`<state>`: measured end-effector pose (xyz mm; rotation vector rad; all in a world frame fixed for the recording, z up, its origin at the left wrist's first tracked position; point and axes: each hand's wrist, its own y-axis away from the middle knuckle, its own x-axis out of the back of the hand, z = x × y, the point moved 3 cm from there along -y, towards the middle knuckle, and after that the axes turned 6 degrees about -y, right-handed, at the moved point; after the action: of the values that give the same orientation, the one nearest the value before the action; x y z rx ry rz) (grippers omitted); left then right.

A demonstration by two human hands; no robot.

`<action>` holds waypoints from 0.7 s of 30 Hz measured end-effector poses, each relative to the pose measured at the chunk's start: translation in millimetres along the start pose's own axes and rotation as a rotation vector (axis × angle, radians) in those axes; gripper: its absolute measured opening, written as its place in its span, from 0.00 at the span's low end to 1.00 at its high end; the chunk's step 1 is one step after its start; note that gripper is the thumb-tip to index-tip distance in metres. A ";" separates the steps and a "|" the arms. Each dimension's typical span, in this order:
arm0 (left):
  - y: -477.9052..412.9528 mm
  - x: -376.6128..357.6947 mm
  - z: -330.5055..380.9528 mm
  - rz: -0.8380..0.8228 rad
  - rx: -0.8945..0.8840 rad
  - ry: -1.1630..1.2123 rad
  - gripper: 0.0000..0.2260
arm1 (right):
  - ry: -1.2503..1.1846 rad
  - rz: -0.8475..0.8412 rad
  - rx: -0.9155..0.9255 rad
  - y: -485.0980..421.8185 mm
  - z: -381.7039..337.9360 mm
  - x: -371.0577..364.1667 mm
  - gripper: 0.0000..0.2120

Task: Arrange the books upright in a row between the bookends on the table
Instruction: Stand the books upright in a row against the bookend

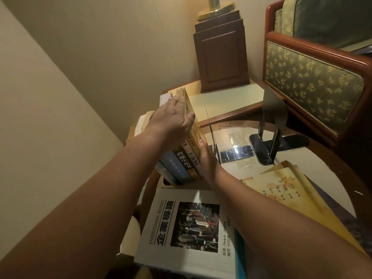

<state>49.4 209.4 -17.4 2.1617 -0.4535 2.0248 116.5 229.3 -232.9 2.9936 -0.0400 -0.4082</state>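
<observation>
Pretty sure this is a living room or lounge corner in someone's home, not an office. Giveaways: an armchair (314,81) with a reddish wooden frame and green leafy-print upholstery, and a cushion (326,17) behind it. Right beside it is a low side table (227,97) carrying a dark wooden block (221,57) with a brass lamp base (215,11) on top. There's a plain cream wall (70,57) and warm yellowish light everywhere. The round counter (291,156) has a wooden rim and a glass top, coffee-table style, with books (181,248) on it, some with Chinese titles, plus a black bookend (275,117). Looks like patterned carpet (346,218) at the lower right.
</observation>
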 end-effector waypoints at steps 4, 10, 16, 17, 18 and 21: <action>0.4 0.2 1.0 -0.009 0.025 -0.014 0.27 | 0.025 -0.013 -0.020 -16.6 19.3 3.1 0.42; 1.0 1.1 -0.3 -0.022 0.048 -0.001 0.27 | 0.104 -0.015 -0.073 8.6 -8.8 8.7 0.49; -1.2 2.3 -1.8 -0.016 0.050 0.022 0.27 | 0.219 -0.097 -0.164 78.0 -51.1 14.7 0.29; -0.8 2.7 -1.8 -0.019 0.052 0.029 0.27 | 0.218 -0.105 -0.172 85.7 -53.4 16.7 0.26; -0.1 2.8 -1.8 -0.021 0.054 0.035 0.27 | 0.253 -0.108 -0.153 94.0 -56.5 17.9 0.24; 2.7 6.1 0.2 -0.014 0.063 0.043 0.26 | 0.534 -0.129 0.022 129.9 -65.2 19.9 0.20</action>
<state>49.0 206.0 -11.6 2.1456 -0.3729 2.1016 151.9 107.1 -160.0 3.0261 0.1983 0.3887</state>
